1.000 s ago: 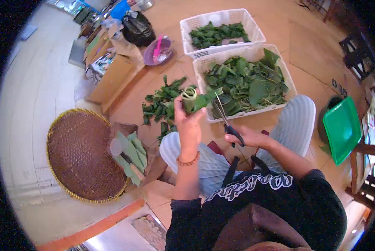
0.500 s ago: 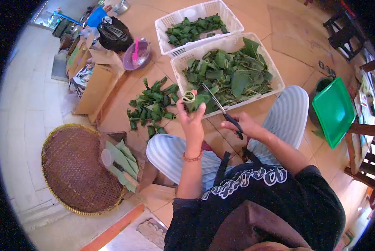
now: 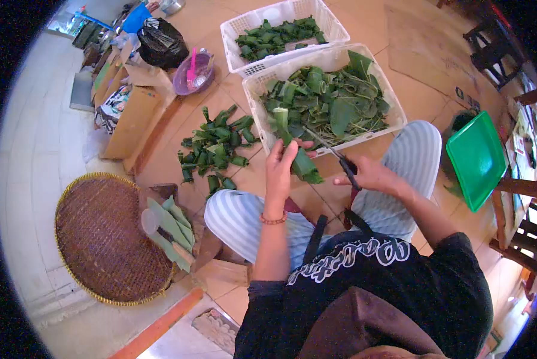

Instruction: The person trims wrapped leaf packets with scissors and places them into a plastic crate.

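My left hand (image 3: 280,173) is closed on a rolled green leaf (image 3: 305,167), whose pale cut end points up and whose other end hangs toward my lap. My right hand (image 3: 370,175) grips black-handled scissors (image 3: 346,167); their blades point up and left, just right of the leaf. Beyond both hands stands a white crate (image 3: 398,113) filled with cut leaves and stems. Rolled leaf pieces (image 3: 217,146) lie heaped on the floor to its left.
A second white crate (image 3: 334,24) holds more leaf pieces. Around are a purple bowl (image 3: 187,84), cardboard box (image 3: 138,122), round woven tray (image 3: 110,245), leaves with a knife (image 3: 175,227), and a green tray (image 3: 476,158) at right.
The leaf roll has turned from facing the camera to a tilted position across my left hand. The scissors have shifted slightly right and down. The view has swung, moving the surroundings left.
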Motion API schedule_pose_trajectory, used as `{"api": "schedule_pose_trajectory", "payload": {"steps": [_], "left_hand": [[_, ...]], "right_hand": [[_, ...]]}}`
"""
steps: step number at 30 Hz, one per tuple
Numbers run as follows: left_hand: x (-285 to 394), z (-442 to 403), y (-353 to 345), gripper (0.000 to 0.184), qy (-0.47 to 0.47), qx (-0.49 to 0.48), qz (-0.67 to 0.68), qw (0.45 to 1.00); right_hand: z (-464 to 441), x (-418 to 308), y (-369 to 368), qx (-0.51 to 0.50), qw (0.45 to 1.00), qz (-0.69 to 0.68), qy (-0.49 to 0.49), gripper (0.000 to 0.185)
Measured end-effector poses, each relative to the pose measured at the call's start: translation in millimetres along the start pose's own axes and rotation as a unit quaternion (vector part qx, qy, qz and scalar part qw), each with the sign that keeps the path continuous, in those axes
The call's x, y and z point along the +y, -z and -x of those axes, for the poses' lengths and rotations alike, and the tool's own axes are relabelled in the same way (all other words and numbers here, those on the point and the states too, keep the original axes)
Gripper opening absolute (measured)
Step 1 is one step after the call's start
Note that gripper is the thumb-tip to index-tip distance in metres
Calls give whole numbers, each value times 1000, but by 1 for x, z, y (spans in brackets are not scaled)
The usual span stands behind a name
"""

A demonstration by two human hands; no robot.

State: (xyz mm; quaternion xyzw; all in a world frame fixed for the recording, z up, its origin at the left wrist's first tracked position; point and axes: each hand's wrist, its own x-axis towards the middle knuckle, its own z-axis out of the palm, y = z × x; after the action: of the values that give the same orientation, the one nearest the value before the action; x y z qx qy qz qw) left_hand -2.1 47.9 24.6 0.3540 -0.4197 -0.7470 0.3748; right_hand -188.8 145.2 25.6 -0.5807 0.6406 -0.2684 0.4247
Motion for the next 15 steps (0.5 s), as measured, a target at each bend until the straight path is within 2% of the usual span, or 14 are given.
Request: {"api": "schedule_pose_trajectory", "payload": {"steps": [2, 6, 9, 12, 15], "left_hand": [[10, 7, -12, 20, 2, 10, -79, 997], [2, 5, -1, 19, -4, -81, -224, 971], [3, 8, 2, 18, 10, -96, -290, 952], [-1, 2, 9, 15, 16, -157, -287, 945], [-2, -3, 7, 15, 83, -174, -305, 933]], "right_hand": [[3, 7, 2, 1, 998, 54, 29, 56], [7, 12, 3, 11, 987, 139, 76, 60], [9, 18, -1, 6, 981, 177, 77, 62], [11, 18, -2, -2, 979, 191, 68, 61], [15, 29, -8, 8, 976, 208, 63, 59]]}}
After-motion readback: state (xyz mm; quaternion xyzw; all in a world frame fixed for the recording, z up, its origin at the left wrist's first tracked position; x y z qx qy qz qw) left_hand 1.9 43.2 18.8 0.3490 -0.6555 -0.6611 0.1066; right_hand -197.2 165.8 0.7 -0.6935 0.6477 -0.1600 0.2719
